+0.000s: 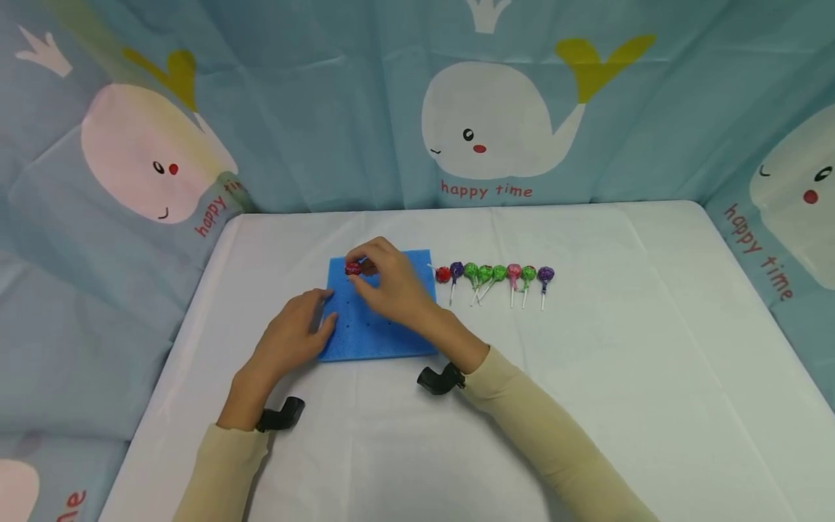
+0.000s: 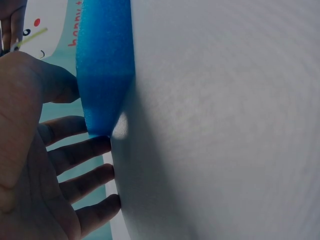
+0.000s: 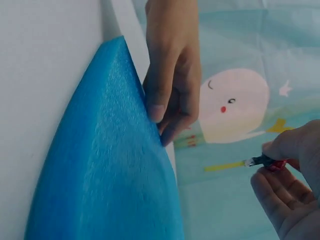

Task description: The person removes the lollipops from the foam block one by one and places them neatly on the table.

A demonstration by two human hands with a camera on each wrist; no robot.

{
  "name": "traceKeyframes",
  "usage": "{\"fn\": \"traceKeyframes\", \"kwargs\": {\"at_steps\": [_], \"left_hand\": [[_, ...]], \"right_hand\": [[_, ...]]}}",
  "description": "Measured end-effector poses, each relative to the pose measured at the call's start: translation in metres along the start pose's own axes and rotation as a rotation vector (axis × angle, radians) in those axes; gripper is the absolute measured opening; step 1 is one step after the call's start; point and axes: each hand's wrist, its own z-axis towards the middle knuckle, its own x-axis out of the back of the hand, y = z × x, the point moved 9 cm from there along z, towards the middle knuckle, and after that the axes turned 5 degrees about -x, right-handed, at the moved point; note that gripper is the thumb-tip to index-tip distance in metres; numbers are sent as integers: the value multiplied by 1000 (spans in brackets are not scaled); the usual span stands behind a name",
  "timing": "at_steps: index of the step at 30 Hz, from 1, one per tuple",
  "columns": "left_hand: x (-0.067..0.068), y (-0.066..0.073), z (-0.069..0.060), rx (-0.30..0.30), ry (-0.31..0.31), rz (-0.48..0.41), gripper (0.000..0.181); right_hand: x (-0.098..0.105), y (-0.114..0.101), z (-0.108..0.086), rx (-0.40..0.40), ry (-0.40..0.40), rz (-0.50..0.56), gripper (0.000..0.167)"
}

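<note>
My right hand [image 1: 391,283] pinches a red-wrapped lollipop [image 1: 353,268] between thumb and fingers above the far left part of a blue foam board [image 1: 365,344]. In the right wrist view the lollipop [image 3: 276,164] has its yellowish stick pointing away from the palm, clear of the board. My left hand [image 1: 290,333] rests at the board's left edge. As the left wrist view shows, its thumb touches the foam [image 2: 102,60] while the other fingers are spread, their tips down by the table. Small dark holes dot the board's top, some hidden under the right hand.
Right of the board, a row of lollipops [image 1: 499,273] in red, purple, green and pink wrappers lies on the white-covered table [image 1: 620,362]. Most sticks point toward me. A blue curtain [image 1: 365,109] with whale prints hangs behind the table and at its sides.
</note>
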Motion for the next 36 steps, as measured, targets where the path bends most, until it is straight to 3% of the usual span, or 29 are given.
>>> {"fn": "traceKeyframes", "kwargs": {"at_steps": [7,16,36], "left_hand": [[-2,-1,2,15,-14,1,58],[0,0,2,33,-12,6,58],[-2,1,-1,34,-19,2,57]], "right_hand": [[26,6,-12,-20,70,-47,21],[58,11,-24,14,138,-53,22],[114,45,-57,-54,207,-99,25]]}}
